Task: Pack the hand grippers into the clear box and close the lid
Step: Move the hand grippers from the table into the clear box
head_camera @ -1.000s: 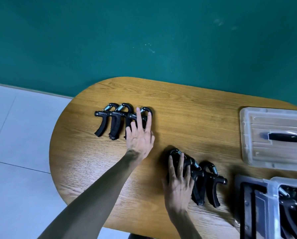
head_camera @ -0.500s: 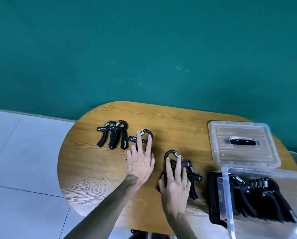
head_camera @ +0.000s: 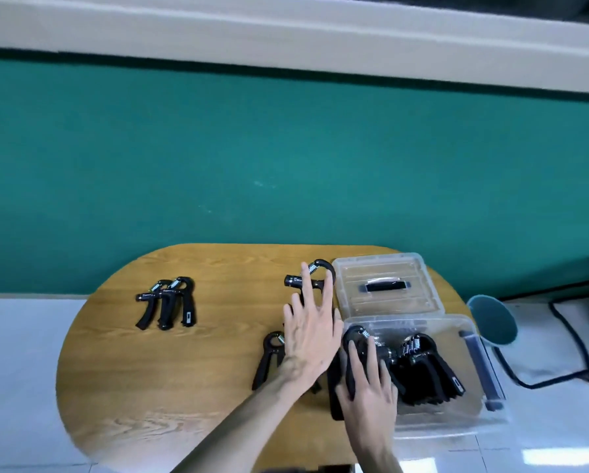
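Two bare forearms reaching in from the near edge of the wooden table (head_camera: 122, 370), sleeveless as far as visible, ending in a left hand (head_camera: 312, 339) and a right hand (head_camera: 368, 394) without gloves, rings, watch or wristband, tendons and knuckles showing on the backs.

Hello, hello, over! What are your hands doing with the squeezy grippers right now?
Left hand holds one black hand gripper near the lid. Right hand lowers another into the clear plastic box. Lid off, path clear.
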A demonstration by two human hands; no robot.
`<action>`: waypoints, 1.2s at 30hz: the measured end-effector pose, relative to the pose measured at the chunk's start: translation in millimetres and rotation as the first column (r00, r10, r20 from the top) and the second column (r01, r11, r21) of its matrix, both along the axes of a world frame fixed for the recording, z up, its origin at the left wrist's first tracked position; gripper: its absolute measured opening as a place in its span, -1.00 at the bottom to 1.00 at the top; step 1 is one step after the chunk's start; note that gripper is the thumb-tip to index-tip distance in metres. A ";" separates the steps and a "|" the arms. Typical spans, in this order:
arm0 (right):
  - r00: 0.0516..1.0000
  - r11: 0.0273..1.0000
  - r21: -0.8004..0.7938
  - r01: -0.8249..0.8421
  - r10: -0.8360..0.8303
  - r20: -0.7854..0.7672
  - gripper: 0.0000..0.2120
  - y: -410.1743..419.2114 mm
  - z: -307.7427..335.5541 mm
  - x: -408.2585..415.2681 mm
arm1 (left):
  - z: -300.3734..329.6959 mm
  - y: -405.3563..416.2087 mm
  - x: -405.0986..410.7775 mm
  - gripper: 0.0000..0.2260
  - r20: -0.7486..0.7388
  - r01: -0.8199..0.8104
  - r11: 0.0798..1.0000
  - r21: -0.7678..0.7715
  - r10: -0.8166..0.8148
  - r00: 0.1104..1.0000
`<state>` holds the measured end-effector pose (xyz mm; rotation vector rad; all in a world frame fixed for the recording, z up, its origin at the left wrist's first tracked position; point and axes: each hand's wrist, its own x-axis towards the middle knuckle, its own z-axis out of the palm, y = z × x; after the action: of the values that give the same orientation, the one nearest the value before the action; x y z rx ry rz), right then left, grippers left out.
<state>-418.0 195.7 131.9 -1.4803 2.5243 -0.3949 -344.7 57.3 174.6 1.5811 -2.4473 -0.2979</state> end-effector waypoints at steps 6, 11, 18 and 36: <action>0.999 1.000 -0.010 -0.013 0.013 0.029 -0.20 29.1 -10.7 -74.3 | -4.1 31.2 -58.7 -0.33 0.029 0.032 0.999 0.008 -0.032 0.999; 0.998 1.000 0.006 -0.015 0.014 0.067 -0.16 45.5 -18.3 -127.2 | -24.8 69.6 -92.8 -0.33 0.108 -0.017 0.994 0.106 0.005 0.994; 0.999 0.994 -0.110 0.004 0.000 0.035 -0.31 48.5 -0.9 -212.1 | -44.9 125.0 -151.2 -0.25 0.105 -0.038 0.950 0.309 0.006 0.994; 0.997 0.994 -0.110 0.002 0.006 0.073 -0.24 78.7 -39.6 -291.9 | -98.9 153.7 -255.7 -0.16 0.104 -0.033 0.852 0.523 -0.025 0.994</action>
<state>-710.0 274.4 92.2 -1.4776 2.4793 -0.5865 -600.4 211.0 75.7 1.8381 -2.5831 -0.9812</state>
